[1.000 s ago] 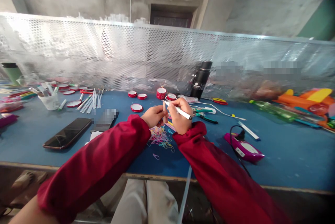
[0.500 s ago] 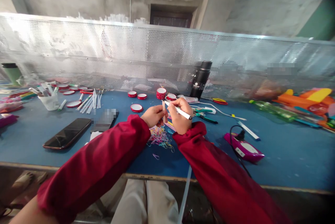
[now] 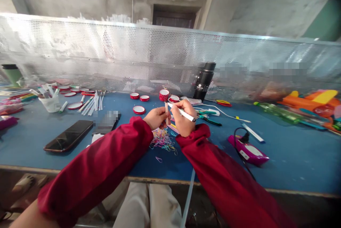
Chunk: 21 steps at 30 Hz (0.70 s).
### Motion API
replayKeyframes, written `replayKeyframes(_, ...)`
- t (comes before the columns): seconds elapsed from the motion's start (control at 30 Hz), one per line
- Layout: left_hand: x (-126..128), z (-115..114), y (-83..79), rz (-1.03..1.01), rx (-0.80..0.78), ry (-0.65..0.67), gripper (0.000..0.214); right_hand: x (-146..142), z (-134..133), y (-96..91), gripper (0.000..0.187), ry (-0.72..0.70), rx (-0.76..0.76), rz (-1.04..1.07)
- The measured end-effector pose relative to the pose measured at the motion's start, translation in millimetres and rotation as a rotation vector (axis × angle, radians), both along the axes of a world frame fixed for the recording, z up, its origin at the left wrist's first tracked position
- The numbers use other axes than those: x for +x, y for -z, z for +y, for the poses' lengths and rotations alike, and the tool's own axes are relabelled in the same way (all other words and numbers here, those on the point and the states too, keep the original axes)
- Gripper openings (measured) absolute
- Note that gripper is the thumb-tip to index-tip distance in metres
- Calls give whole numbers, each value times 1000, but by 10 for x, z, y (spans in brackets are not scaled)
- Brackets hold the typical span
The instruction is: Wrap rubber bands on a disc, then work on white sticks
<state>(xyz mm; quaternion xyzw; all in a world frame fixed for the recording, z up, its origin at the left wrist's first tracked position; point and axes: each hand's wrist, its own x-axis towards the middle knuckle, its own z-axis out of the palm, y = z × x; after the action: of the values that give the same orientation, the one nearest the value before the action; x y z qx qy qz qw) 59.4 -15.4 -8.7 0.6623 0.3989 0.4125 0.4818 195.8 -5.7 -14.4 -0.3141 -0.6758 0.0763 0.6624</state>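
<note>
Between the fingers of my left hand (image 3: 156, 118) stands a small, pale wooden stick (image 3: 167, 113), held upright. My right hand (image 3: 184, 117) grips a white marker pen (image 3: 186, 114), its dark end pointing right and its tip close to the stick. Whether the tip touches the stick, I cannot tell. Below both hands lies a pile of colourful string loops (image 3: 163, 138), with one loose loop (image 3: 158, 159) nearer the table edge. A few pink and yellow strips (image 3: 173, 128) show partly behind my right hand.
Red-rimmed round lids (image 3: 139, 109) and a black thermos (image 3: 204, 81) stand beyond my hands. To the left are a phone (image 3: 68, 136) and a cup of markers (image 3: 50, 103). Pliers (image 3: 210, 118), a purple power strip (image 3: 248, 150) and a green bottle (image 3: 279, 111) lie right. A perforated metal screen (image 3: 119, 54) borders the back.
</note>
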Motion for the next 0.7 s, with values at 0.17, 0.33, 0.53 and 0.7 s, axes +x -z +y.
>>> replayKeyframes(0.17,7,-33,-23,13,2,-3,16,-8,-4,-1,8,-3,9,-5)
replayKeyframes(0.33,2,-29,-18,10,3,-2,16,1,9,7,9,-1,-1,-10)
replayKeyframes(0.53,3,-12,-5,0,-1,-3,15,-1,13,12,9,-6,-1,-9)
replayKeyframes(0.7,5,-28,-13,-5,1,-9,15,3,1,-2,8,21,9,-8)
